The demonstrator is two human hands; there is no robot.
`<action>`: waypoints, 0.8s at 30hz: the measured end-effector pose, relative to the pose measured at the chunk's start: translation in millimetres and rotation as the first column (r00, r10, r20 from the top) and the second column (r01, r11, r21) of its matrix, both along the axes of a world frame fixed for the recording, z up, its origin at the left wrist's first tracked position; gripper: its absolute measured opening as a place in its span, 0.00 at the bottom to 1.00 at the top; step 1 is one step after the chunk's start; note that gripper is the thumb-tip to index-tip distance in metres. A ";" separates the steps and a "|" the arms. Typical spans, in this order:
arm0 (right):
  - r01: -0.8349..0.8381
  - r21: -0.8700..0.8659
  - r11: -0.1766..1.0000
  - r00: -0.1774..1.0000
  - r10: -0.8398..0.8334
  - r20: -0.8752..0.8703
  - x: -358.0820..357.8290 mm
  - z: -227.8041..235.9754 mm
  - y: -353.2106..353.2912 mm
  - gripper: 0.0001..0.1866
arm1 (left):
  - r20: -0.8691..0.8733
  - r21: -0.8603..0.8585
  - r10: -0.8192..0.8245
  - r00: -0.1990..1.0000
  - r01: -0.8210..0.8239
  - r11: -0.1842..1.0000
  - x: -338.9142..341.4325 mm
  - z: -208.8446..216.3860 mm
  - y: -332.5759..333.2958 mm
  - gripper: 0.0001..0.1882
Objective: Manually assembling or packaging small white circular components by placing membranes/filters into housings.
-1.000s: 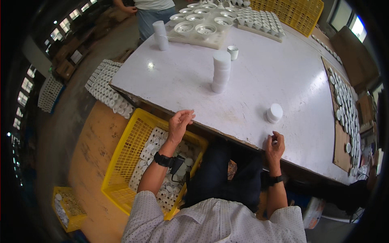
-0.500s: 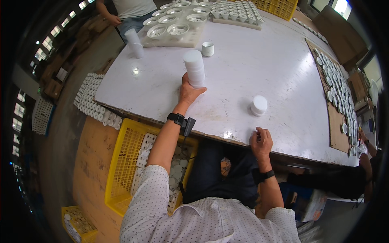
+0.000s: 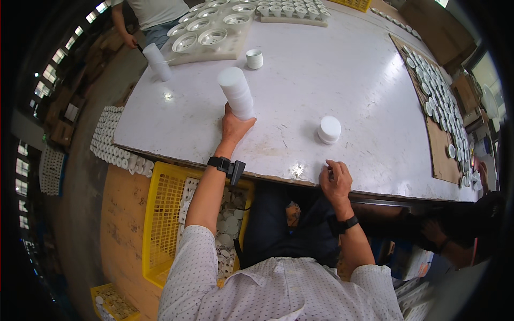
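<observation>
My left hand (image 3: pixel 235 126) is wrapped round the lower part of a tall stack of white discs (image 3: pixel 235 92), which leans a little to the left on the white table (image 3: pixel 289 96). Close to the front edge, my right hand (image 3: pixel 335 179) has its fingers curled in; what they hold, if anything, is hidden. Just beyond it sits a short stack of white discs (image 3: pixel 329 129), apart from the fingers. Farther back stands a small white cup-like stack (image 3: pixel 254 59). A translucent white cylinder (image 3: pixel 157 61) tilts at the table's far left edge.
Trays of white bowls (image 3: pixel 212 36) and small cups (image 3: pixel 294 12) stand at the back. A brown board (image 3: pixel 445 168) of small white dishes lies right. A yellow crate (image 3: pixel 160 230) with white pieces sits below my left arm. Another person (image 3: pixel 152 16) is at the far left.
The view has shifted, so the table things sit lower and farther left. My left hand keeps its hold on the tall stack; my right hand stays curled near the edge.
</observation>
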State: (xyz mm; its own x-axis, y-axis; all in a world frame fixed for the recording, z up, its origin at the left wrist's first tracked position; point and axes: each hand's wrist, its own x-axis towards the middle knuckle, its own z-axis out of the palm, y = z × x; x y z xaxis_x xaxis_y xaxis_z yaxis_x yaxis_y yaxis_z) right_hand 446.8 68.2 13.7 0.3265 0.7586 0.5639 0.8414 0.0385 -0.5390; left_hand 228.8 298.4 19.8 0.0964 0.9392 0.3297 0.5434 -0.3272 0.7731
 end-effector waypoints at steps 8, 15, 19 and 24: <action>0.043 -0.008 0.999 0.999 -0.043 0.032 2.1 5.0 1.5 0.10 | 0.005 0.022 -0.048 0.999 0.048 0.999 -1.5 -2.0 -21.4 0.39; 0.021 -0.012 1.000 1.000 -0.020 0.010 1.5 2.1 3.6 0.09 | 0.262 0.008 -0.153 0.953 0.156 0.988 -16.5 10.3 -34.8 0.52; 0.011 -0.041 0.999 0.999 -0.009 0.048 3.7 0.7 -0.6 0.09 | 0.382 0.064 -0.183 0.906 0.171 0.983 -9.8 35.1 -34.4 0.54; 0.026 -0.039 0.999 0.998 -0.023 0.066 0.2 -2.3 0.9 0.08 | 0.397 0.017 -0.190 0.898 0.200 0.980 -8.8 58.7 -30.3 0.52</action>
